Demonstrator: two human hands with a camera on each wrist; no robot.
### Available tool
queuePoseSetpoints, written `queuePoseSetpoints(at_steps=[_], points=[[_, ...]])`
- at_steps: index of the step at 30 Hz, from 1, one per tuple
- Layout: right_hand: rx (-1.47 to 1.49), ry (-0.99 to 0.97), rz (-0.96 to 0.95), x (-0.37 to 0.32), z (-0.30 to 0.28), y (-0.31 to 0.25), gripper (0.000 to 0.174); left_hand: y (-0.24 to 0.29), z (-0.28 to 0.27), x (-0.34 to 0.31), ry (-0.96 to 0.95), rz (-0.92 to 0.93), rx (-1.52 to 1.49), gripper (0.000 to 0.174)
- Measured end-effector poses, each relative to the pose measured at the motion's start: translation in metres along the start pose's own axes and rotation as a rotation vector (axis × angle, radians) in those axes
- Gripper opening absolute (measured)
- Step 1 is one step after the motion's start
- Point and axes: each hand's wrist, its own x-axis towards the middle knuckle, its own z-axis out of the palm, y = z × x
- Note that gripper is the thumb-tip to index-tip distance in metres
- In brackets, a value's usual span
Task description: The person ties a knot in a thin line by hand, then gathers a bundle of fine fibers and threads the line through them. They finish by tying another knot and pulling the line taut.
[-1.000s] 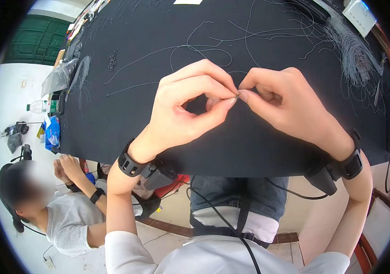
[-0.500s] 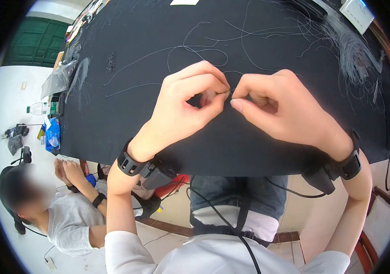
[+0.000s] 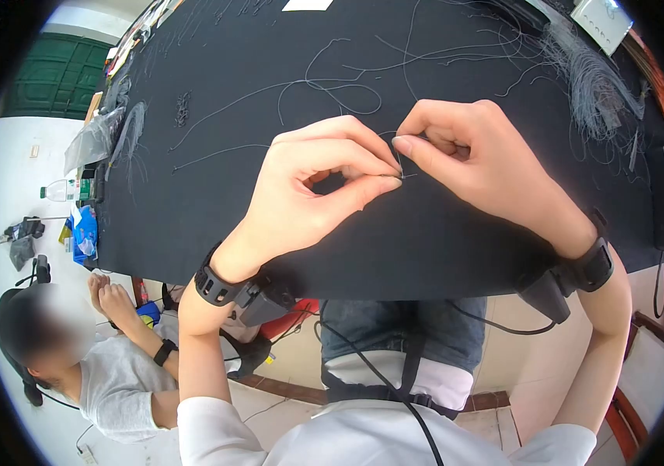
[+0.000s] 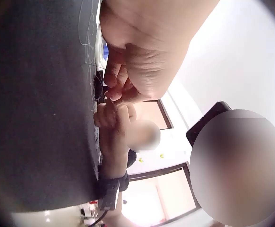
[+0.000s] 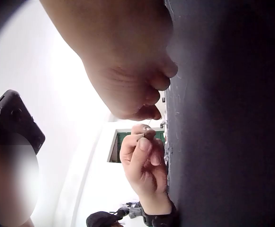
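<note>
Over the black-covered table, my left hand [image 3: 312, 190] pinches a fine grey cord [image 3: 399, 161] between thumb and fingertips, and a short end pokes out past them. My right hand [image 3: 483, 159] is just to the right and slightly farther out, thumb against bent index finger, pinching the same strand. A small gap separates the two sets of fingertips. In the left wrist view the right hand [image 4: 110, 125] appears beyond the left palm. The right wrist view shows the left hand [image 5: 144, 165] with a tiny dark bit at its thumb tip.
Loose grey cords [image 3: 332, 83] lie curled beyond my hands. A thick bundle of cords [image 3: 592, 97] is at the far right, a smaller bundle [image 3: 132, 130] at the left edge. A small dark tangle [image 3: 182, 109] lies nearer. Another person [image 3: 126, 369] sits at the left.
A second ago both hands' fingertips met. The right hand has since drawn away and farther out over the table, and a thin strand now shows between them. The left fingertips have dipped slightly nearer me.
</note>
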Motion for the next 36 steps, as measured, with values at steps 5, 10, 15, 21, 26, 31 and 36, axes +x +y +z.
queuePoseSetpoints(at_steps=[5, 10, 15, 21, 26, 31, 36], points=[[0.038, -0.031, 0.025, -0.003, 0.006, -0.006, 0.012, 0.002, 0.002, -0.001, 0.122, -0.072, -0.195, 0.005], [0.056, -0.067, 0.006, -0.007, 0.010, -0.014, 0.010, 0.001, 0.002, 0.000, 0.224, -0.076, -0.071, 0.008], [0.031, -0.048, -0.042, -0.012, 0.013, -0.016, 0.009, -0.004, 0.003, 0.002, 0.218, 0.055, 0.325, 0.009], [-0.002, 0.031, -0.085, -0.010, 0.005, -0.018, 0.006, -0.002, 0.002, 0.004, 0.160, 0.121, 0.417, 0.009], [0.048, -0.041, -0.053, -0.009, 0.003, -0.019, 0.007, -0.003, 0.004, 0.004, 0.118, 0.127, 0.385, 0.009], [0.263, -0.134, 0.080, -0.006, 0.004, -0.015, 0.014, -0.004, 0.007, 0.002, 0.038, 0.107, 0.328, 0.008], [0.428, -0.134, 0.134, -0.002, 0.004, -0.007, 0.020, -0.001, 0.004, 0.003, 0.011, 0.103, 0.343, 0.010]])
